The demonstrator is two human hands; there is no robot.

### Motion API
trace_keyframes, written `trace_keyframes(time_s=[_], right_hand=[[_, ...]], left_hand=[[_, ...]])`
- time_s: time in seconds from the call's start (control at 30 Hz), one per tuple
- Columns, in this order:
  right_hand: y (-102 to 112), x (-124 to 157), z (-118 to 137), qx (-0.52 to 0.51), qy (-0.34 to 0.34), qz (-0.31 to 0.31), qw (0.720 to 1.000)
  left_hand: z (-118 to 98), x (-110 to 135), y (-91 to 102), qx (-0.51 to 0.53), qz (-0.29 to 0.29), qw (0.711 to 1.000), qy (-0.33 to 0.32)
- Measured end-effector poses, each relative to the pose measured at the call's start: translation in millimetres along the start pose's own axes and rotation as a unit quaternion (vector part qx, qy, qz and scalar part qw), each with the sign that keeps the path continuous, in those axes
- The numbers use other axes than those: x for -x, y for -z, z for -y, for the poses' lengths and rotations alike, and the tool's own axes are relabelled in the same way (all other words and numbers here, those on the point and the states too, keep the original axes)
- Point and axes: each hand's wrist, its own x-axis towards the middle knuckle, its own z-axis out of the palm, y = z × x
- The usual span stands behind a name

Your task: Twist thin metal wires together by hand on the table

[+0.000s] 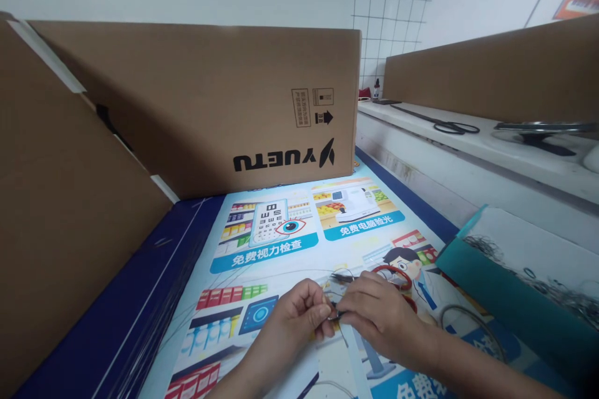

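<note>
My left hand (pixel 299 315) and my right hand (pixel 379 318) meet low in the middle of the head view, fingers pinched together around a small dark metal piece (pixel 335 313) between them. Thin wires (pixel 344 275) and small rings lie on the printed poster (pixel 281 243) just beyond my fingertips. A red ring (pixel 392 274) rests there behind my right hand. What exactly the small piece is stays too small to name.
A large cardboard box (pixel 210 106) stands at the back and a cardboard panel (pixel 60 199) closes off the left. At right, a teal-edged box (pixel 496 296) holds several small wire rings. Scissors (pixel 449 126) lie on the white ledge (pixel 468 143) beyond.
</note>
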Motion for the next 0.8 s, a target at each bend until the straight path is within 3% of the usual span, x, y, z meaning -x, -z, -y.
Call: trace_keyframes(time_s=[0.43, 0.67, 0.73, 0.8], right_hand=[[-5, 4, -4, 0.021, 0.006, 0.015, 1.000], [11, 2, -9, 0.010, -0.032, 0.004, 0.999], [18, -1, -10, 0.023, -0.076, 0.033, 0.996], [24, -2, -10, 0.060, -0.113, 0.110, 0.986]], left_hand=[[3, -1, 1.4, -0.018, -0.015, 0.999, 0.029], [-11, 1, 4.7, -0.025, -0.058, 0.998, 0.019], [-13, 0, 8.6, -0.032, -0.069, 0.997, 0.017], [-12, -2, 12.5, -0.038, -0.080, 0.996, 0.017]])
